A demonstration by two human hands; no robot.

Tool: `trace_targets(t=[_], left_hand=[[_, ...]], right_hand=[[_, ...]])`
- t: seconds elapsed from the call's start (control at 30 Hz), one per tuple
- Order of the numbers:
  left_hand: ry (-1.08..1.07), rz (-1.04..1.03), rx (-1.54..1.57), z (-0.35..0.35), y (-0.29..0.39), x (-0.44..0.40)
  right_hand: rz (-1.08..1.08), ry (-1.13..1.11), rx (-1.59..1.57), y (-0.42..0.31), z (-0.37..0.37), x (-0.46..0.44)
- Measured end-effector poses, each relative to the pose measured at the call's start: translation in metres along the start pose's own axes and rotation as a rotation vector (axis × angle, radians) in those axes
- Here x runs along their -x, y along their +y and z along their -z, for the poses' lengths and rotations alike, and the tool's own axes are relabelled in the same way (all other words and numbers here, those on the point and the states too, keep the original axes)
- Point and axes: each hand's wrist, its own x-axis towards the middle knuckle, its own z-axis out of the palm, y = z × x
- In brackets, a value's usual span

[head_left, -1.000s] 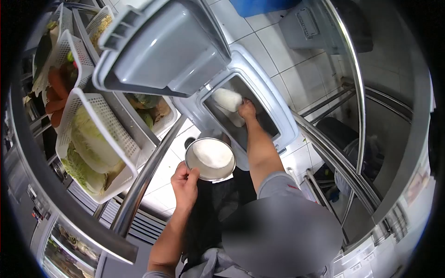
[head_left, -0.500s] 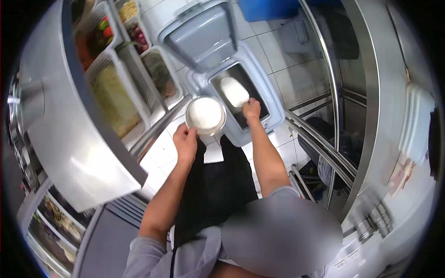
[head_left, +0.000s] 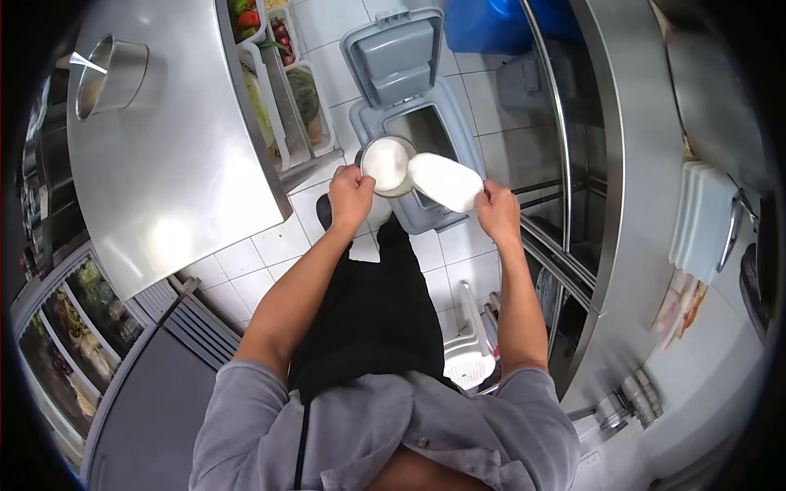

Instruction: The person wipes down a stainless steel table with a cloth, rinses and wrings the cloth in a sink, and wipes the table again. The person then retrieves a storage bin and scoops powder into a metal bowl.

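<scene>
My left hand (head_left: pixel 352 193) is closed on the rim of a round metal bowl (head_left: pixel 411 182) that holds something white, perhaps rice or flour. Gripped at its right end by my right hand (head_left: pixel 499 209) is a white oval scoop (head_left: pixel 445 182). Its far end meets or overlaps the bowl's right rim; whether they touch I cannot tell. Both are above a grey bin (head_left: pixel 471 135), whose hinged lid (head_left: pixel 393 57) stands raised at the back. Part of the bin's dark opening shows behind the bowl and scoop.
A steel counter (head_left: pixel 188 164) on the left carries a metal pot (head_left: pixel 123 78). Vegetable baskets (head_left: pixel 321 106) stand beyond it. A steel rack (head_left: pixel 565 123) lines the right, near a blue container (head_left: pixel 485 26). A white stool (head_left: pixel 470 368) sits on the tiled floor.
The scoop has come up out of the bin and over to the bowl's right side, carried by my right hand. The bowl remains in my left hand. The view has shifted.
</scene>
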Motion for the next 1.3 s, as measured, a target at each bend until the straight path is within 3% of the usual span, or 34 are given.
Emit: trace_targets(t=[0.17,0.3,0.6,1.0,1.3], left_hand=[[-0.065,-0.081,-0.050,0.002,0.036,0.010],[-0.110,-0.077,-0.051,0.002,0.039,0.018],[-0.180,-0.022,-0.039,-0.002,0.028,0.026],[-0.220,0.032,0.060,-0.001,0.007,0.027],[-0.247,0.034,0.053,-0.005,0.012,0.031]], right_hand=[[0.146,-0.046,0.349,-0.068,0.023,0.002],[0.135,-0.122,0.533,-0.097,0.023,-0.004],[0.204,-0.203,0.658,-0.112,0.029,0.009],[0.104,-0.123,0.496,-0.074,0.044,0.016],[0.259,-0.076,0.492,-0.086,0.029,0.020]])
